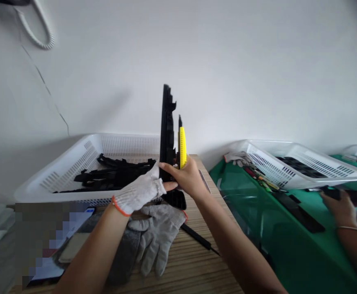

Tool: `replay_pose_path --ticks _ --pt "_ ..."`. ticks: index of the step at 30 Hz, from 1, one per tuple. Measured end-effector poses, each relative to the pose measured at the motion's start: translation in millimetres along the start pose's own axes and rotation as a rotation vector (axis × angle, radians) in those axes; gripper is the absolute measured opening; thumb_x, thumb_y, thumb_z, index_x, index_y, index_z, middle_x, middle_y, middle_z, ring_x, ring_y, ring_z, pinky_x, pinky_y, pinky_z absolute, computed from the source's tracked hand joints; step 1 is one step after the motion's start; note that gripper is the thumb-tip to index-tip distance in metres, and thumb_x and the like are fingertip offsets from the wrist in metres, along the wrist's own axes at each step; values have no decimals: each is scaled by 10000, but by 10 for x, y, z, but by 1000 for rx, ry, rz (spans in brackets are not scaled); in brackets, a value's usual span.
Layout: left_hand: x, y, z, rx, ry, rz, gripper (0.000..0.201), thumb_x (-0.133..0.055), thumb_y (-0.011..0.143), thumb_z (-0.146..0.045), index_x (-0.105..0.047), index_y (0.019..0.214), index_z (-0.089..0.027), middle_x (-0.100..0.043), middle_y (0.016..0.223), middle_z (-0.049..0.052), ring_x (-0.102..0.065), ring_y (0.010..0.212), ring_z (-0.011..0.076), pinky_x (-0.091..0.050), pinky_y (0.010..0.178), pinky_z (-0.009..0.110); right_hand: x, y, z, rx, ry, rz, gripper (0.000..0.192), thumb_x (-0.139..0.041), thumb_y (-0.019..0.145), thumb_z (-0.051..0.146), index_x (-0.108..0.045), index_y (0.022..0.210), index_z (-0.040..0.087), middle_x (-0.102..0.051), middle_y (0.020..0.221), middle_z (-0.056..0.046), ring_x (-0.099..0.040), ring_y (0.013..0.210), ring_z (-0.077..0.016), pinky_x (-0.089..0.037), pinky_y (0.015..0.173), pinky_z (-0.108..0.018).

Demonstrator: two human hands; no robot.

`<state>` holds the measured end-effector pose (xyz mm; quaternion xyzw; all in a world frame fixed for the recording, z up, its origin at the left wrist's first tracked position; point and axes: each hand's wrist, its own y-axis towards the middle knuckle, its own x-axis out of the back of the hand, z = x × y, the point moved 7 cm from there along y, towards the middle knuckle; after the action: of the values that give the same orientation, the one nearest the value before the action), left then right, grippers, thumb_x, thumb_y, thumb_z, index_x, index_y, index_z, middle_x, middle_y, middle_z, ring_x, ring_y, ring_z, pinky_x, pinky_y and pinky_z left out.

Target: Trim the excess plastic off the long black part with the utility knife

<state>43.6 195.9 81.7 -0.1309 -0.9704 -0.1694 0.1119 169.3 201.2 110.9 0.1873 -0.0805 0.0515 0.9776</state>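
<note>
Upright in front of me stands a long black plastic part (167, 122) with small tabs along its right side. My left hand (141, 190), in a white glove with an orange cuff and bare fingertips, is closed around its lower end. My bare right hand (188, 177) is closed on a yellow utility knife (182, 147), its dark blade pointing up, just right of the part. The right thumb reaches across to the part's lower end. Below the hands, a loose grey-white glove (160, 232) lies on the wood-grain table (197, 269).
A white plastic basket (65, 163) with several black parts (111, 175) stands behind my left hand. A black-handled tool (197, 237) lies on the table. To the right, another person's hand (342, 206) works over a green surface (313, 253) beside another white basket (273, 163).
</note>
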Motion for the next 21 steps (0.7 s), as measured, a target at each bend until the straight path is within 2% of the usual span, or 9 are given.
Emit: replay_pose_path --ticks 3,6,8,10,14,17,21 --pt "18 -23 -124 -11 20 23 560 -815 764 -396 -640 1278 -254 -747 1167 112 -648 1194 347 -438 1099 512 133 15 -16 -16 -73 20 407 -639 829 598 -503 748 222 -525 597 35 -492 510 -116 -401 463 -258" --pt "67 -50 -168 64 -203 -15 302 -727 874 -423 -676 1104 -234 -750 931 61 -702 934 250 -537 932 412 434 -9 -13 50 -178 7 431 -589 877 600 -484 707 218 -452 565 45 -415 483 -91 -324 436 -241" --pt "122 -62 -160 105 -342 -88 251 -743 876 -432 -668 986 -219 -703 786 17 -662 755 180 -559 766 318 525 -34 -86 53 -176 182 434 -596 883 581 -541 690 196 -452 549 39 -400 485 -85 -322 446 -240" --pt "182 -62 -131 129 -499 -182 288 -811 828 -415 -649 958 -215 -659 739 -20 -611 659 131 -540 645 252 599 -58 -175 48 -137 297 385 -637 863 547 -641 788 170 -520 592 22 -425 497 -89 -351 463 -242" --pt "180 -32 -5 279 -800 -292 408 -822 815 -458 -623 1056 -196 -615 665 -55 -548 515 100 -519 520 238 627 -65 -291 96 -143 355 336 -707 814 476 -770 939 170 -675 766 -32 -559 631 -137 -460 586 -276" --pt "157 -7 38 359 -823 -328 509 -767 820 -588 -616 1071 -171 -612 609 -46 -584 497 132 -506 491 258 554 -62 -346 112 -168 422 359 -735 788 455 -824 1014 191 -719 823 -44 -609 734 -177 -484 661 -301" --pt "210 -15 60 351 -686 -360 625 -780 737 -687 -625 1062 -176 -651 634 -27 -641 558 164 -504 531 279 508 -56 -413 43 -125 483 365 -790 731 457 -853 967 187 -728 732 -42 -578 638 -158 -462 587 -290"
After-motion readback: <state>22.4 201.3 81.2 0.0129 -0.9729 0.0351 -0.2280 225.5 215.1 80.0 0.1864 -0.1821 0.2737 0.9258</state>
